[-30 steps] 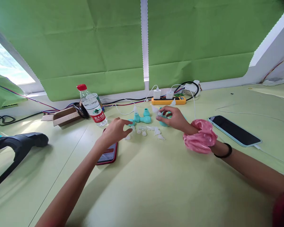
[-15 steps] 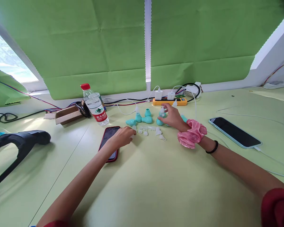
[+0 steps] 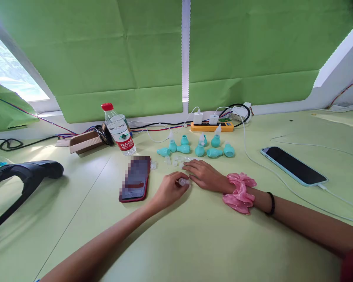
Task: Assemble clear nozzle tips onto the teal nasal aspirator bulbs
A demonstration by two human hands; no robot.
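My left hand (image 3: 170, 191) is pinching a small clear plastic piece (image 3: 183, 181) between thumb and fingers, just above the table. Close beside it, my right hand (image 3: 205, 175) lies palm down with its fingers stretched out, the fingertips by some small translucent pieces (image 3: 175, 163). Whether they touch one is hard to see. Behind the hands is a group of teal squeeze bulbs. One bulb (image 3: 199, 149) and another bulb (image 3: 215, 141) stand upright with translucent pointed nozzles; others, such as a bulb (image 3: 214, 152), lie on their sides without nozzles.
A red-cased phone (image 3: 133, 180) lies left of my hands, and a water bottle (image 3: 119, 131) stands behind it. A charging phone (image 3: 292, 165) is at right. An orange power strip (image 3: 211, 127) with cables runs along the wall. A dark curved headset-like object (image 3: 32, 176) sits far left.
My right hand has come down from the teal bulbs toward the front, and its fingers have straightened. The left hand has moved right and now holds the clear plastic piece in view.
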